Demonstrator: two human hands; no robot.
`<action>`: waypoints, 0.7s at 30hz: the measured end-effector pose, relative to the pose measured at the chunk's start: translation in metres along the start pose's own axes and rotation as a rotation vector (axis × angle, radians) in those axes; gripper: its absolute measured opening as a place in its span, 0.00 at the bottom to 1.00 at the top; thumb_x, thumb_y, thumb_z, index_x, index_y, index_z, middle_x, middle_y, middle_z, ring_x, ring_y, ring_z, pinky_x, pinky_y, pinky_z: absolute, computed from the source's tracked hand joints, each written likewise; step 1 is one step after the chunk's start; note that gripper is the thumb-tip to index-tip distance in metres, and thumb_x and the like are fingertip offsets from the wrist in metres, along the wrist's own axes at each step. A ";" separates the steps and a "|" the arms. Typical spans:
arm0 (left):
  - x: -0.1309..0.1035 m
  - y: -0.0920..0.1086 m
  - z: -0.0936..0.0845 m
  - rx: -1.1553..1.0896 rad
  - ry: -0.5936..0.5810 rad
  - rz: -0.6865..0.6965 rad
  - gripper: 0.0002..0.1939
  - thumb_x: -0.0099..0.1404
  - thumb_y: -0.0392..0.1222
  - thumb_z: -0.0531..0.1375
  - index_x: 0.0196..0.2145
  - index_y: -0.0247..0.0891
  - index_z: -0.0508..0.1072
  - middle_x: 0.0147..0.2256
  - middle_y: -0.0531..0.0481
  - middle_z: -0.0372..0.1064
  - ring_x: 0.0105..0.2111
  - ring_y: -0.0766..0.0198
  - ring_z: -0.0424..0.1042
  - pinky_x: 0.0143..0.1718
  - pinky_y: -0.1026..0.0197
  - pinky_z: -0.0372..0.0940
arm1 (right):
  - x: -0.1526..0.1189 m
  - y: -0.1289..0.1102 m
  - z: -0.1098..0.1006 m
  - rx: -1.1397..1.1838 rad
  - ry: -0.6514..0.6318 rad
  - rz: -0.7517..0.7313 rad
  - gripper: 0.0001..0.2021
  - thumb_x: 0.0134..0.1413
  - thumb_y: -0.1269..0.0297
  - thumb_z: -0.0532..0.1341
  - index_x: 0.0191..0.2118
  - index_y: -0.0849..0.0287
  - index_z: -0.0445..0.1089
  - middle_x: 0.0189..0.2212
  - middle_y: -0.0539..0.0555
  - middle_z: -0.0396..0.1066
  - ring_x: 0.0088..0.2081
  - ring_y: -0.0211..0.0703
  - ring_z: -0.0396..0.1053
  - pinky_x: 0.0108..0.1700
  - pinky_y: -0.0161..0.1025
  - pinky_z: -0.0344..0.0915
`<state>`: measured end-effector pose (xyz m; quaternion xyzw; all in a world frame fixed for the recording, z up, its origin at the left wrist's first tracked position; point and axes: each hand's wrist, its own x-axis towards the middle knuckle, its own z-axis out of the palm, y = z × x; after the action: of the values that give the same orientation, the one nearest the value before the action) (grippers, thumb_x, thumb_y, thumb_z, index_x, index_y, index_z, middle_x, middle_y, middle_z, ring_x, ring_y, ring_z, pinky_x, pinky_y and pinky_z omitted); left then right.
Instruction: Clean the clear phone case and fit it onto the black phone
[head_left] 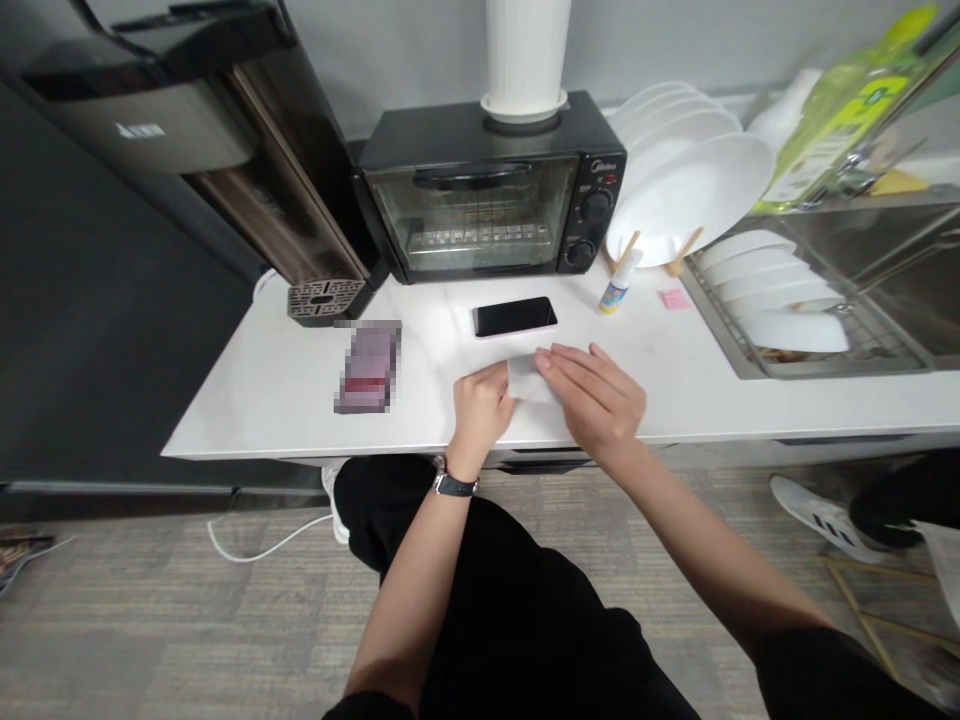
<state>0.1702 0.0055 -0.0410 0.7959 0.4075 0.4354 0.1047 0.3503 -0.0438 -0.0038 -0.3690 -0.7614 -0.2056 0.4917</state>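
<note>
Two forearms (420, 590), two hands (600, 400) holding one sheet (531, 380), one phone (514, 317)

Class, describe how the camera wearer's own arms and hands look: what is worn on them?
The left hand and right hand are gloveless. The left wrist has a watch with a dark strap and silvery metal parts; none shows on the right. The left sleeve and right sleeve are black, ending well above the wrists.

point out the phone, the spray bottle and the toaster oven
phone (514, 317): head view, on its dark screen
spray bottle (614, 295): head view, on its label
toaster oven (469, 215): head view, on its glass door
</note>
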 end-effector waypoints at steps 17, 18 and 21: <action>0.003 -0.001 -0.004 -0.086 0.085 -0.103 0.15 0.70 0.36 0.57 0.25 0.40 0.71 0.23 0.49 0.73 0.25 0.61 0.72 0.30 0.59 0.64 | 0.002 -0.015 0.006 0.026 -0.273 0.021 0.39 0.73 0.77 0.51 0.81 0.50 0.35 0.75 0.53 0.57 0.77 0.46 0.51 0.78 0.56 0.50; 0.003 -0.001 -0.003 -0.100 0.088 -0.105 0.13 0.70 0.36 0.57 0.26 0.40 0.73 0.25 0.49 0.75 0.26 0.61 0.73 0.31 0.59 0.65 | 0.001 -0.016 0.006 0.018 -0.263 0.048 0.39 0.72 0.77 0.51 0.81 0.51 0.35 0.75 0.54 0.56 0.77 0.47 0.49 0.78 0.58 0.49; 0.003 -0.001 -0.003 -0.145 0.118 -0.113 0.13 0.73 0.38 0.56 0.31 0.40 0.76 0.28 0.50 0.77 0.28 0.61 0.74 0.32 0.59 0.67 | 0.000 -0.018 0.006 0.042 -0.348 0.021 0.41 0.71 0.74 0.52 0.81 0.55 0.32 0.76 0.56 0.53 0.78 0.49 0.47 0.78 0.59 0.48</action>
<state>0.1683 0.0080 -0.0385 0.7351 0.4244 0.5031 0.1622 0.3328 -0.0515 -0.0057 -0.3966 -0.8352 -0.1177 0.3624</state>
